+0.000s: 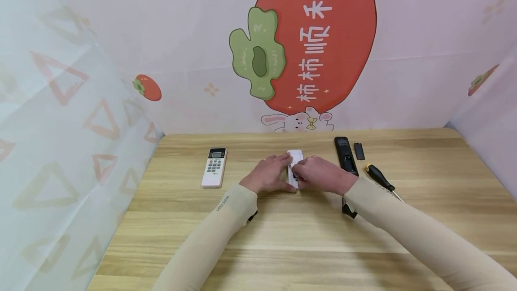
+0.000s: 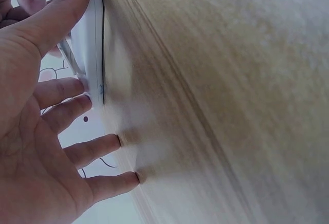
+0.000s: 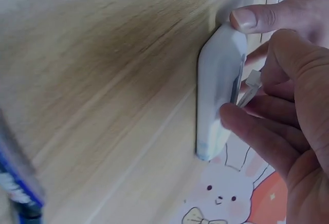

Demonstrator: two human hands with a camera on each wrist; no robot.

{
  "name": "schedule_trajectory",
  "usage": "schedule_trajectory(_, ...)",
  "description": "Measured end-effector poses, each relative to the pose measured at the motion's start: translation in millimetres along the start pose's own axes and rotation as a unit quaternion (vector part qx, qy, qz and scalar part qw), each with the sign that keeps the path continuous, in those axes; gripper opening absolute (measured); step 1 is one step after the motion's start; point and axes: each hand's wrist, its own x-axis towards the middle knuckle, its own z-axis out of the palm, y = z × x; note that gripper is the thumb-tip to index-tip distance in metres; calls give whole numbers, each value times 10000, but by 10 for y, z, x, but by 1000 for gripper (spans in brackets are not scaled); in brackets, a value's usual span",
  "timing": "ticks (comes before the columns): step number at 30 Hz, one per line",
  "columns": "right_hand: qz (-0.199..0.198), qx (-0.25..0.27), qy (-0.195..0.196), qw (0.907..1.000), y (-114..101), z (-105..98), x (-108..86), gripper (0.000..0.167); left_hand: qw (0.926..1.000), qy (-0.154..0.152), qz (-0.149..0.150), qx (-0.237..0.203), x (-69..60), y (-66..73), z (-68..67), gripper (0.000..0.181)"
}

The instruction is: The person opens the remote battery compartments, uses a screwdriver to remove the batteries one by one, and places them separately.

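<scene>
A white remote control (image 1: 294,184) lies face down on the table between my hands, its dark battery compartment partly visible. My left hand (image 1: 271,174) grips it, thumb at the near end and fingers at the far end. Two other left fingertips touch the tabletop in the left wrist view. My right hand (image 1: 321,173) is over the middle of the remote, with curled fingers pinching a white battery cover (image 3: 250,88). The cover stands tilted up from the remote's back. Fingers hide much of the compartment, so its contents cannot be told.
Another white remote (image 1: 214,168) with buttons and a display lies face up at left. At right are a black remote (image 1: 346,154) lying back up, a small black cover (image 1: 359,151) and a yellow-and-black screwdriver (image 1: 379,177). A patterned cloth wall (image 1: 194,116) borders the table's far edge.
</scene>
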Motion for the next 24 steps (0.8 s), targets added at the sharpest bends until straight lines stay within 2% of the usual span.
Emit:
schedule_trajectory(3,49,259,37,9996,30,19,-38,9,10000,3,-12,-5,-8,2,4,100)
schedule_trajectory(10,-48,538,3,9985,84,43,-88,17,10000,-28,32,-38,-20,11,-18,100)
schedule_trajectory(20,80,554,-83,9984,74,53,-127,14,10000,-13,51,-23,-12,1,-16,99)
schedule_trajectory(24,277,566,-102,9980,70,67,-137,13,10000,-18,44,-56,-18,10,-12,100)
